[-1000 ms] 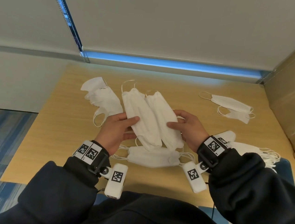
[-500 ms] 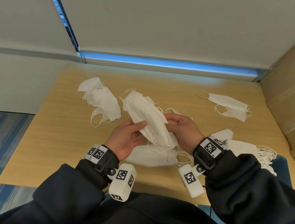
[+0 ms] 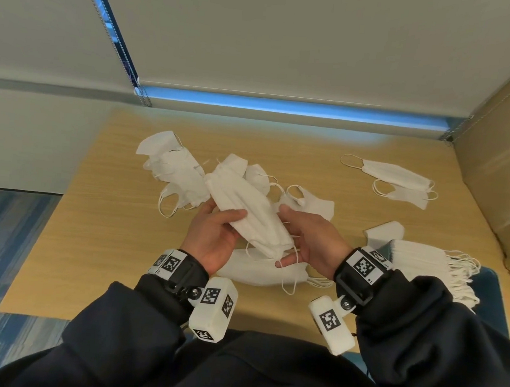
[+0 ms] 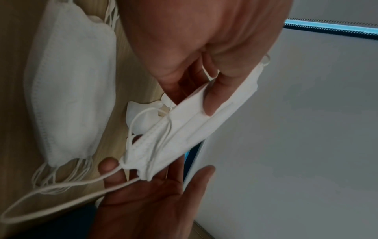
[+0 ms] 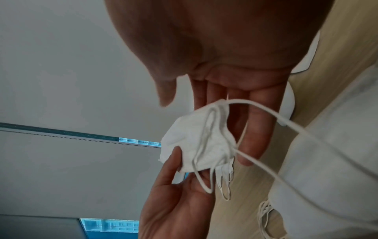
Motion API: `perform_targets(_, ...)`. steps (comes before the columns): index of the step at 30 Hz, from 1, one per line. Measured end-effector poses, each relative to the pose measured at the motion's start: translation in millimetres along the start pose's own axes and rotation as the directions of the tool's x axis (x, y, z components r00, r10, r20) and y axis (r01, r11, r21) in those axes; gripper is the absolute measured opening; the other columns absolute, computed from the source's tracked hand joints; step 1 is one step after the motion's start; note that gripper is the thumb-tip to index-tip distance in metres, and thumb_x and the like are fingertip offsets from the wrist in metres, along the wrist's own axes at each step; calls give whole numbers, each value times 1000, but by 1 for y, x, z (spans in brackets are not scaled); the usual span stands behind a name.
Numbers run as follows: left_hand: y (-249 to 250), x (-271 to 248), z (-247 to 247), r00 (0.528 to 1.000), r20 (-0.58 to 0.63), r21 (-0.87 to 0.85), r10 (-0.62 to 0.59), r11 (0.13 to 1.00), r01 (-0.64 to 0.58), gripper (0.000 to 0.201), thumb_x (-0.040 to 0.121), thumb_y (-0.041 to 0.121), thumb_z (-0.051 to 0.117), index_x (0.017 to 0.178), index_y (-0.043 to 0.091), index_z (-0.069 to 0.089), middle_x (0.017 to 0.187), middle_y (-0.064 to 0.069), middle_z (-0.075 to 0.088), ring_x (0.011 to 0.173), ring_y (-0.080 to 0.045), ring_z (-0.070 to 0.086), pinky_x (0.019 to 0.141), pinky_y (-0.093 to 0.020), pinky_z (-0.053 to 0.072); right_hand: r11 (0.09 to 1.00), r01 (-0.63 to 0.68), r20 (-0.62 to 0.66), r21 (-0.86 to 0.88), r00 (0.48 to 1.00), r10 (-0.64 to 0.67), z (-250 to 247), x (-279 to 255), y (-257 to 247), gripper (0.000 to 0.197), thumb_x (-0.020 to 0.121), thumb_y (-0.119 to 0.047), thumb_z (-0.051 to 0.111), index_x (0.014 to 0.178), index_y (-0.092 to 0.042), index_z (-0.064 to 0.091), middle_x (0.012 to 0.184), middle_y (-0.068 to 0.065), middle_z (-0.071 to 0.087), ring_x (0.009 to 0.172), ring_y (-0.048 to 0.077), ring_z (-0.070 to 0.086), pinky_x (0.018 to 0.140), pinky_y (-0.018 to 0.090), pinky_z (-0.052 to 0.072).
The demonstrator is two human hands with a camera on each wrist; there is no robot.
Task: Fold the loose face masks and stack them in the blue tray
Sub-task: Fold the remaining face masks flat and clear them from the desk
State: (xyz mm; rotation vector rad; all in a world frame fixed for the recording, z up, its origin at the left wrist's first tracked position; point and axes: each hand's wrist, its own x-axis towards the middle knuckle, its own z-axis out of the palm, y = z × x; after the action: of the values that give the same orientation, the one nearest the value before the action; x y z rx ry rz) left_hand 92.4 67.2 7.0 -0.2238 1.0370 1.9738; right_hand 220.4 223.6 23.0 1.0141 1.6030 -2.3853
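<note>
A white face mask (image 3: 245, 214), folded lengthwise, hangs tilted above the table between both hands. My left hand (image 3: 223, 221) grips its middle, thumb on top and fingers beneath, as the left wrist view shows on the mask (image 4: 184, 129). My right hand (image 3: 299, 237) has straight fingers (image 5: 255, 129) lying against the mask's near end (image 5: 196, 145), thumb held apart. An ear loop dangles across that palm. The blue tray (image 3: 494, 282) sits at the table's right front and holds a stack of folded masks (image 3: 426, 264).
Another mask (image 3: 259, 271) lies on the wooden table (image 3: 89, 240) under my hands. A loose pile of masks (image 3: 178, 174) is at the left rear, one mask (image 3: 314, 204) behind my right hand, two more masks (image 3: 399, 181) at the right rear. A cardboard wall (image 3: 504, 153) borders the right.
The mask was spread open in both hands a second ago; its halves are now closed together. Both hands drew nearer to my body, and the right hand slid to the mask's near end.
</note>
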Motion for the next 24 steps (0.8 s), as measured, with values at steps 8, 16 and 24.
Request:
perform_targets(8, 84, 12, -5, 948, -111, 409, 298, 883, -230, 11, 96, 16, 66, 102, 8, 72, 87, -3, 72, 83, -21, 69, 71, -34, 60, 973, 107, 11, -204, 994, -107, -20, 3, 7, 30, 88, 10, 67, 117, 3, 66, 100, 14, 74, 76, 21, 67, 56, 25, 56)
perform_targets(16, 146, 12, -35, 999, -35, 262, 10, 965, -1, 24, 74, 29, 63, 62, 23, 43, 62, 3, 45, 61, -17, 55, 75, -34, 51, 986, -86, -107, -146, 992, 70, -46, -1, 20, 22, 88, 15, 57, 80, 0, 70, 75, 16, 67, 57, 18, 59, 56, 30, 59)
perform_targets(24, 118, 14, -107, 959, -194, 350, -206, 899, 264, 25, 88, 34, 68, 69, 24, 54, 49, 9, 33, 47, -10, 47, 62, -33, 56, 765, 166, -121, 622, 986, -116, -70, -21, -19, 20, 74, -5, 39, 62, -14, 51, 59, 4, 44, 59, 21, 51, 73, 39, 57)
